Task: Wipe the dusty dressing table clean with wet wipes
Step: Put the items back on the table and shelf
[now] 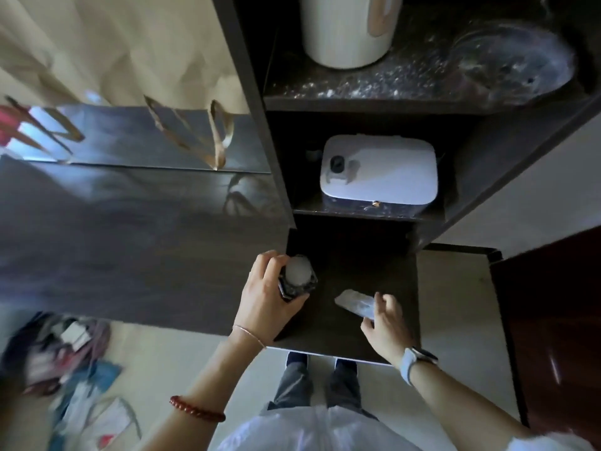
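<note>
My left hand curls round the dark square glass bottle with the round white cap, at nine o'clock from my right hand, which pinches the crumpled pale wet wipe against the dark wooden surface. If my grip loosens, I judge the bottle could tip or slip onto the floor, and the wipe may smear grime rather than lift it. At twelve o'clock, the upper dark shelf beside the white cylindrical container looks thick with pale dust.
</note>
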Demonstrator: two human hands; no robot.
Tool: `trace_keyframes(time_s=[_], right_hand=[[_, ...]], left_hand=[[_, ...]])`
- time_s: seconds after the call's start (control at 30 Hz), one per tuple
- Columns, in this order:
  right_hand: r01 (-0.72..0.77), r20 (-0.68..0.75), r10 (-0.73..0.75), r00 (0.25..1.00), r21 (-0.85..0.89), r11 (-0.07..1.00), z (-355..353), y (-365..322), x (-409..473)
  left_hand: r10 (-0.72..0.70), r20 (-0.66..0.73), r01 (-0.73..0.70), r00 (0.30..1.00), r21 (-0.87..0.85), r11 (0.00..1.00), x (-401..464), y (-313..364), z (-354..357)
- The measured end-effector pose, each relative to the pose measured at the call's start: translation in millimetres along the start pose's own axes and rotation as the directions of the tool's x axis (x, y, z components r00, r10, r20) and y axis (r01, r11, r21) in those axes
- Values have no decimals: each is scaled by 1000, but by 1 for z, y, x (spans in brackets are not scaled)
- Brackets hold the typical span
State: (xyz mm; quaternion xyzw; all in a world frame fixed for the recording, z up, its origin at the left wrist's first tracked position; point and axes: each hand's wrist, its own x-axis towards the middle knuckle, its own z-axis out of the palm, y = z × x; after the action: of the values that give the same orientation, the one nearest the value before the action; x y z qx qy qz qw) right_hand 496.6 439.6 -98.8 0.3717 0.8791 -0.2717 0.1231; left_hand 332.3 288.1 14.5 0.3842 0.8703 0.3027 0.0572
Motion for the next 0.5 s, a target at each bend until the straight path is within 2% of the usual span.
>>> trace_keyframes(time_s=[0.13, 0.27, 0.33, 0.5], right_hand=[[130, 90, -128, 988, -21, 991, 22, 5, 25], [157, 133, -123, 983, -281, 947, 27, 16, 48], [155, 144, -110, 983, -355, 922, 25, 18, 59], [155, 190, -98, 977, -319, 935, 20, 26, 66]], left_hand=[[-138, -76, 140, 988, 24, 990, -15, -19, -4], [-198, -101, 200, 975, 13, 980, -25, -27, -1], [-213, -99, 214, 972, -4, 977, -28, -28, 1], [-244, -75, 244, 967, -10, 970, -31, -24, 6]])
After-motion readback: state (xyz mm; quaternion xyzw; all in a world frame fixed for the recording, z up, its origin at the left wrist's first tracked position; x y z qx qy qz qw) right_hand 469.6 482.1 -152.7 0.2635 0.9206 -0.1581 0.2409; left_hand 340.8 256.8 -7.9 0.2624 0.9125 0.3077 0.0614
